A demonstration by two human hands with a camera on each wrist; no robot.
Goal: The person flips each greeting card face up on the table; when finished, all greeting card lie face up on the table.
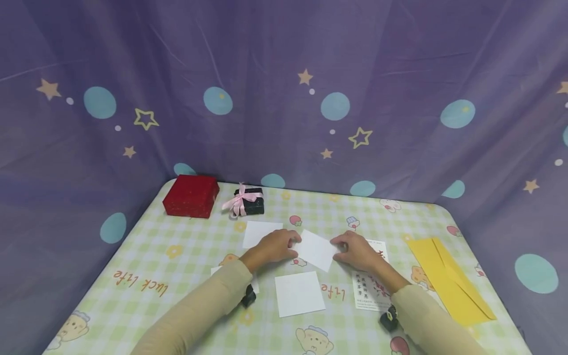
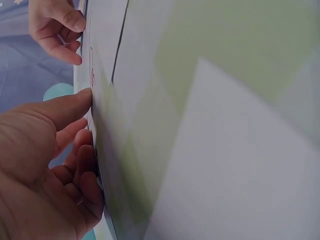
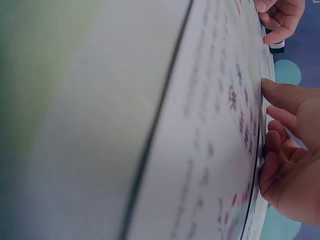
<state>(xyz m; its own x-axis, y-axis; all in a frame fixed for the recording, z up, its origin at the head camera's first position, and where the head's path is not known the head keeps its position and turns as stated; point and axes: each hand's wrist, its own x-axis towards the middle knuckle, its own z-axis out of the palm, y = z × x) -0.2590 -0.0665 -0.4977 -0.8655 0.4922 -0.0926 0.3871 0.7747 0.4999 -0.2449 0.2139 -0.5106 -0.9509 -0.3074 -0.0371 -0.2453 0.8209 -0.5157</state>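
A white square card (image 1: pixel 316 250) lies tilted on the tablecloth between both hands. My left hand (image 1: pixel 278 245) has its thumb and index fingertips right at the card's left edge, the other fingers bent loosely. Across from it, my right hand (image 1: pixel 356 250) has its thumb and index fingertips at the right edge. Both wrist views show the fingertips down at the table surface, with a gap between thumb and fingers. Another white square (image 1: pixel 300 294) lies just nearer to me, a third (image 1: pixel 261 232) behind the left hand. The right forearm partly hides a printed card (image 1: pixel 370 291) with red flowers and writing.
A red box (image 1: pixel 192 195) stands at the back left, beside a small black box (image 1: pixel 254 205) with a pink ribbon bow. At the right lies a yellow envelope (image 1: pixel 452 281). One more white paper (image 1: pixel 254 283) shows partly under the left forearm. A purple curtain (image 1: pixel 275 59) hangs behind the table.
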